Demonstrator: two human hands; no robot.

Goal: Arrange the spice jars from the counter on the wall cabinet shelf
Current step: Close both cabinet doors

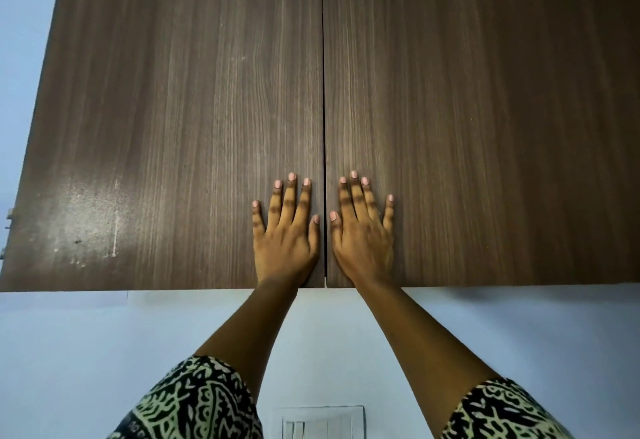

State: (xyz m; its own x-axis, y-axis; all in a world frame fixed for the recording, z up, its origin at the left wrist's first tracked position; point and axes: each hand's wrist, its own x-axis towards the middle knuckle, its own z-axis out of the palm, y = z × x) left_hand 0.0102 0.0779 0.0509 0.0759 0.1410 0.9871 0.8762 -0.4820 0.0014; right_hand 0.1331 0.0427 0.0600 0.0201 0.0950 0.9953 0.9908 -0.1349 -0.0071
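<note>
A dark wood-grain wall cabinet fills the upper view, both doors closed. My left hand [285,234] lies flat on the left door [173,109], fingers spread, close to the centre seam. My right hand [362,231] lies flat on the right door [485,109], just across the seam. Both palms press near the doors' lower edge and hold nothing. The shelf is hidden behind the doors. No spice jars or counter are in view.
A pale blue wall [86,352] runs below the cabinet. A white switch plate [322,421] sits on it at the bottom centre, between my patterned sleeves [194,404]. Hinge hardware [8,217] shows at the cabinet's left edge.
</note>
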